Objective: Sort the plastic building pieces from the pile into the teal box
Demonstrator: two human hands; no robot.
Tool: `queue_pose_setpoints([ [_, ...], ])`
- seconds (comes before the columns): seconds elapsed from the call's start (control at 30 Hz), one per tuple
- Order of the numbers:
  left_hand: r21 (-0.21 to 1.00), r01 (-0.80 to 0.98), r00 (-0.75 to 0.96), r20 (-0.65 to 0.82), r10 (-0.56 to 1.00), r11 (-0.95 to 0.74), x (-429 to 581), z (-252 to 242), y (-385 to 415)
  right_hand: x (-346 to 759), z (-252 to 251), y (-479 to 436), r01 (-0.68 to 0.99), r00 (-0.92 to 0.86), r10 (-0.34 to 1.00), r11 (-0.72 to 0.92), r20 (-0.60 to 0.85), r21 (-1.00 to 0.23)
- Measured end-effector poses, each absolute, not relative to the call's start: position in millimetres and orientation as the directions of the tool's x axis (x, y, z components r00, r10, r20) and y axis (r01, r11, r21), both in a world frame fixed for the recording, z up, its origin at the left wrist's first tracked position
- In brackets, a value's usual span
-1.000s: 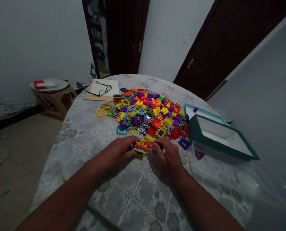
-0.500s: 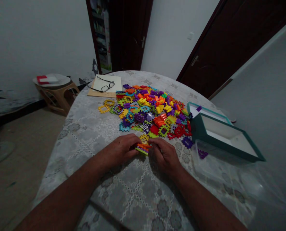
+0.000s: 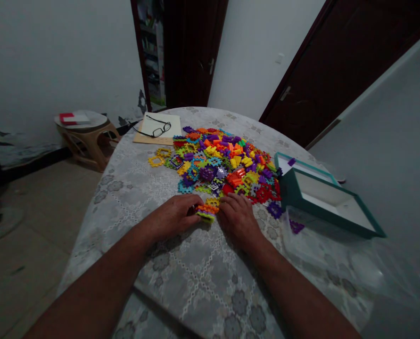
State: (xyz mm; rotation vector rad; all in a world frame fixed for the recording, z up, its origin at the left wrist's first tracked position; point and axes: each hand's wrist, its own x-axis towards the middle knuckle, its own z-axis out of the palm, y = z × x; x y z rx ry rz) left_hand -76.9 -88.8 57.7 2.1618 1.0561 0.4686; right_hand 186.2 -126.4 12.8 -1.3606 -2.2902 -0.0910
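Toothed stack (image 3: 206, 213) pinched at the near side of the colourful heap (image 3: 226, 157)
The left hand (image 3: 179, 213) grips its left end, thumb below fingers; the right hand (image 3: 238, 217) arches knuckles-up just beside it, grip impossible to tell.

Cloth-covered table (image 3: 195, 282) | colourful plastic pieces (image 3: 208, 172) | papers (image 3: 173, 123) | green box (image 3: 289, 194)

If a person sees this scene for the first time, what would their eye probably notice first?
Probably the heap of bright plastic pieces, vivid against the grey patterned tablecloth beyond the person's hands. Next, just in front of the heap, comes the small orange, purple and green stack in the left hand, with the right hand close to its other end. The dark green box with a white inside stands right of the heap.
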Motion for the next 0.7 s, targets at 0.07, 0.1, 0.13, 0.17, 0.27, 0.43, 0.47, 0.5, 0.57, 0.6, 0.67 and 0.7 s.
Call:
queue_pose_setpoints([
  [0.07, 0.712, 0.547, 0.613, 0.018, 0.79, -0.441, -76, 60, -89, 188, 13, -124, 0.841, -0.383, 0.807, 0.506, 0.45, -0.193],
  [0.1, 0.716, 0.539, 0.618, 0.021, 0.786, -0.443, -76, 60, -88, 190, 13, -123, 0.84, -0.365, 0.806, 0.501, 0.466, -0.209],
  [0.13, 0.721, 0.528, 0.624, 0.029, 0.781, -0.448, -76, 60, -88, 191, 12, -122, 0.841, -0.339, 0.805, 0.492, 0.487, -0.227],
  [0.17, 0.725, 0.517, 0.628, 0.04, 0.778, -0.454, -75, 60, -88, 192, 12, -121, 0.842, -0.31, 0.802, 0.481, 0.51, -0.245],
  [0.27, 0.723, 0.497, 0.636, 0.074, 0.768, -0.481, -72, 55, -86, 196, 11, -119, 0.845, -0.224, 0.784, 0.452, 0.578, -0.285],
  [0.43, 0.695, 0.501, 0.645, 0.097, 0.758, -0.516, -67, 47, -85, 196, 16, -123, 0.823, -0.23, 0.765, 0.483, 0.601, -0.3],
  [0.47, 0.697, 0.503, 0.644, 0.093, 0.759, -0.512, -66, 47, -84, 195, 18, -124, 0.817, -0.24, 0.765, 0.492, 0.597, -0.302],
  [0.5, 0.7, 0.504, 0.641, 0.089, 0.762, -0.506, -66, 47, -84, 195, 19, -126, 0.813, -0.248, 0.769, 0.496, 0.59, -0.305],
  [0.57, 0.708, 0.508, 0.631, 0.082, 0.772, -0.491, -65, 49, -85, 193, 20, -128, 0.808, -0.265, 0.779, 0.501, 0.568, -0.311],
  [0.6, 0.712, 0.51, 0.622, 0.083, 0.778, -0.484, -64, 49, -85, 193, 20, -129, 0.802, -0.281, 0.783, 0.509, 0.555, -0.312],
  [0.67, 0.717, 0.51, 0.604, 0.095, 0.791, -0.475, -64, 48, -86, 191, 21, -130, 0.781, -0.325, 0.785, 0.537, 0.527, -0.319],
  [0.7, 0.718, 0.509, 0.593, 0.106, 0.798, -0.474, -64, 46, -86, 190, 21, -131, 0.767, -0.345, 0.784, 0.553, 0.516, -0.325],
])
